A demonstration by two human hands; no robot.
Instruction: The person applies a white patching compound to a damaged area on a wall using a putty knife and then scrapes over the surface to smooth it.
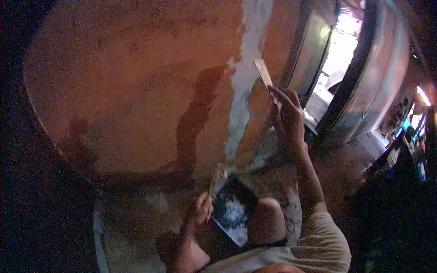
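Note:
My right hand (290, 113) is raised at the wall, its fingers closed on a flat pale wooden stick (262, 73). The stick's far end is by a rough grey-white strip of filler (243, 86) running down the orange-brown wall (136, 91); whether it touches the wall, I cannot tell. Lower down, my left hand (203, 208) is closed round a pale, flat, scraper-like piece (219, 176) that points upward and is blurred. Beside that hand, between my knees, sits a dark tray (248, 195) with white paste (234, 210) in it.
To the right of the strip is a door frame (298, 50) with a bright opening (339, 50) beyond it. A curved-looking panel (382, 73) stands farther right. A lit tube lamp (424, 96) and blurred clutter are at the far right. My knee (269, 211) is next to the tray.

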